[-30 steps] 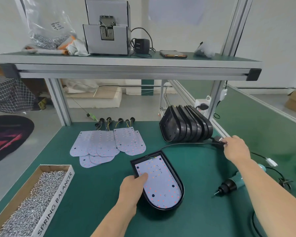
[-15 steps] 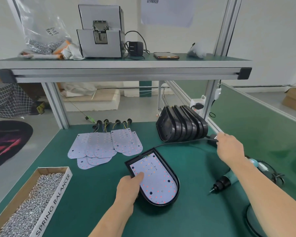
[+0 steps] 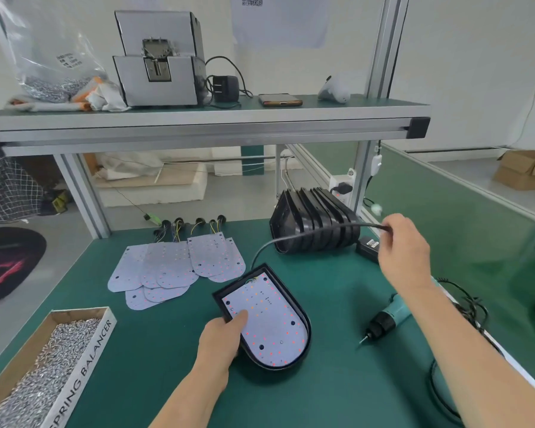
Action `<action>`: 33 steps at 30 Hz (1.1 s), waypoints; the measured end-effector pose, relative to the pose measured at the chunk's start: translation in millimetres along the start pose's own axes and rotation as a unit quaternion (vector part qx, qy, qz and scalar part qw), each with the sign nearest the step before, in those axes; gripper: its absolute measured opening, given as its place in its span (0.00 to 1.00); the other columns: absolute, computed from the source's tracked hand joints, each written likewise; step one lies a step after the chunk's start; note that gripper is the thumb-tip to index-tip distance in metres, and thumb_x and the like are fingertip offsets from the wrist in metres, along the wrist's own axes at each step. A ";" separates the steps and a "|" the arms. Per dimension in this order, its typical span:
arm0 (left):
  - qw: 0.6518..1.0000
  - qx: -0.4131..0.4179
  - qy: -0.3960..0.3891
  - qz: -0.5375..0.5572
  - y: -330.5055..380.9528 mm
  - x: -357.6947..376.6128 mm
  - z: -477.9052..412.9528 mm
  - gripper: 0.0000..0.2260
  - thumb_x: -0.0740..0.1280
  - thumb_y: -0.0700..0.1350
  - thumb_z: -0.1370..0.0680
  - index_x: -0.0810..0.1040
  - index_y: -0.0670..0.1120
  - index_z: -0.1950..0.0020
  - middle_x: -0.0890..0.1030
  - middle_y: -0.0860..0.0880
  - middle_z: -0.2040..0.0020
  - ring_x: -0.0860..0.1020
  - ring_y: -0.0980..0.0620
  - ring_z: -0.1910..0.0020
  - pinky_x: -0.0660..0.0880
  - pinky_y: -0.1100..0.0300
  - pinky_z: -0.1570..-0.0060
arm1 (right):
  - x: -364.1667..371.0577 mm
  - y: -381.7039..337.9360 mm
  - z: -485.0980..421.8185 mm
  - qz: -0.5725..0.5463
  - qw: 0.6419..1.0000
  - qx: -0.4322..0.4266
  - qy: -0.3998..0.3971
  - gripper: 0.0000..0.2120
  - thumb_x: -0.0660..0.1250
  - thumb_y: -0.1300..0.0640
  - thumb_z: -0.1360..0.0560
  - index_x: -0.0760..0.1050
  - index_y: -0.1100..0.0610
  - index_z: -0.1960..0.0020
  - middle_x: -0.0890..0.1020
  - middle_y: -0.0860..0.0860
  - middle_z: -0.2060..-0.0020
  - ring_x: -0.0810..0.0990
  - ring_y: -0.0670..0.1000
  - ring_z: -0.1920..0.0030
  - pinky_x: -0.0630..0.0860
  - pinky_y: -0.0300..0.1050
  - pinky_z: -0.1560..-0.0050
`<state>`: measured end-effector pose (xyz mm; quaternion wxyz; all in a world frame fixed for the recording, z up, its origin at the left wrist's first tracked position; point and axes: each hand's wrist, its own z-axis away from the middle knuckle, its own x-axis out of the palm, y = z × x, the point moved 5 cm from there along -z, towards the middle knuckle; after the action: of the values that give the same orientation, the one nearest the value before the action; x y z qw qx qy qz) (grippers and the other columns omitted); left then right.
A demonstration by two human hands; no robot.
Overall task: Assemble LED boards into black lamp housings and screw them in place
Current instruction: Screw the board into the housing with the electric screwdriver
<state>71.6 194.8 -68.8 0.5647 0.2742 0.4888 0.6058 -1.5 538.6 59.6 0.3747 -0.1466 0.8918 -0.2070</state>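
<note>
A black lamp housing [image 3: 303, 316] lies on the green mat with a white LED board [image 3: 266, 319] seated inside it. My left hand [image 3: 221, 338] holds the housing's left edge, thumb pressing on the board. My right hand [image 3: 403, 245] is raised above the mat and pinches the end of the housing's black cable [image 3: 309, 234], which arcs up from the housing's back. Several loose LED boards [image 3: 173, 267] with wire leads are fanned out behind. A stack of empty black housings [image 3: 314, 222] stands on edge at the back right.
A teal electric screwdriver [image 3: 386, 318] lies on the mat to the right, its cord coiled beside it. A black power adapter [image 3: 368, 245] sits by the stack. A cardboard box of screws [image 3: 44, 366] is at front left. A shelf [image 3: 198, 122] overhangs the bench.
My right hand has lifted off the mat, pulling the cable end up and away from the adapter. The left hand has stayed on the housing.
</note>
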 end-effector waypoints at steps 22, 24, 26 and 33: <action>0.999 0.030 -0.032 -0.002 11.4 29.3 -1.1 0.19 0.68 0.57 0.21 0.68 0.44 0.62 0.64 0.54 0.78 0.62 0.53 0.80 0.59 0.64 0.79 | 48.0 -54.4 156.3 -0.377 0.763 0.333 -0.407 0.10 0.68 0.57 0.20 0.77 0.64 0.44 0.84 0.61 0.48 0.82 0.52 0.57 0.83 0.48 0.56; 0.998 0.045 -0.021 -0.032 15.5 29.9 0.8 0.23 0.65 0.62 0.21 0.66 0.45 0.64 0.66 0.53 0.78 0.65 0.52 0.80 0.62 0.63 0.77 | 46.1 -50.1 158.9 -0.383 0.751 0.328 -0.427 0.07 0.68 0.63 0.22 0.78 0.62 0.44 0.86 0.56 0.54 0.83 0.51 0.59 0.82 0.47 0.57; 0.997 0.051 -0.008 -0.053 17.0 31.3 2.7 0.27 0.58 0.65 0.20 0.66 0.43 0.65 0.69 0.49 0.77 0.67 0.50 0.79 0.63 0.62 0.75 | 44.3 -45.8 160.6 -0.385 0.756 0.336 -0.409 0.09 0.66 0.68 0.23 0.79 0.63 0.44 0.87 0.57 0.53 0.84 0.52 0.57 0.84 0.50 0.55; 0.999 0.032 -0.013 0.009 9.6 28.0 -6.3 0.28 0.53 0.60 0.17 0.81 0.38 0.54 0.70 0.48 0.75 0.65 0.51 0.78 0.60 0.63 0.76 | 16.8 -31.3 140.9 -0.416 0.783 0.343 -0.309 0.09 0.66 0.70 0.24 0.77 0.67 0.44 0.85 0.62 0.49 0.84 0.53 0.56 0.84 0.57 0.48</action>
<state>56.1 220.8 -68.6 0.5561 0.3044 0.4981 0.5916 93.2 467.8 -24.9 0.5335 -0.4214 0.4507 -0.5785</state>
